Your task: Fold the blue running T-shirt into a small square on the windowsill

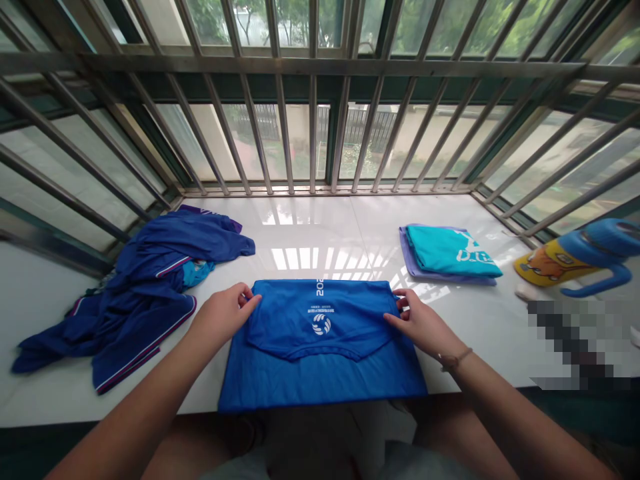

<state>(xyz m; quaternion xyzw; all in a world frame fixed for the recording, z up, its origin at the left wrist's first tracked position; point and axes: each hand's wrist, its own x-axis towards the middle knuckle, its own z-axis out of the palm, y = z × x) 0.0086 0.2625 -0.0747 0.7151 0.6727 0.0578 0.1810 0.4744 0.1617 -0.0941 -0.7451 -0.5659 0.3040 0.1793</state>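
A blue T-shirt (285, 327) with white printing lies on the white ledge in front of me, its neck end folded over toward me and its lower layer reaching the front edge. My left hand (233, 307) pinches the far left corner of the fold between thumb and fingers. At the far right corner, my right hand (413, 317) grips the fold the same way, thumb on top and fingertips partly hidden by the cloth. The shirt's far edge lies straight between both hands.
Crumpled dark blue clothes (150, 267) lie at the left. A folded turquoise shirt (445, 250) rests on a purple garment (413, 263) at the back right. A yellow-and-blue bottle (560, 260) stands far right. Metal bars (313, 133) enclose the white ledge (310, 227).
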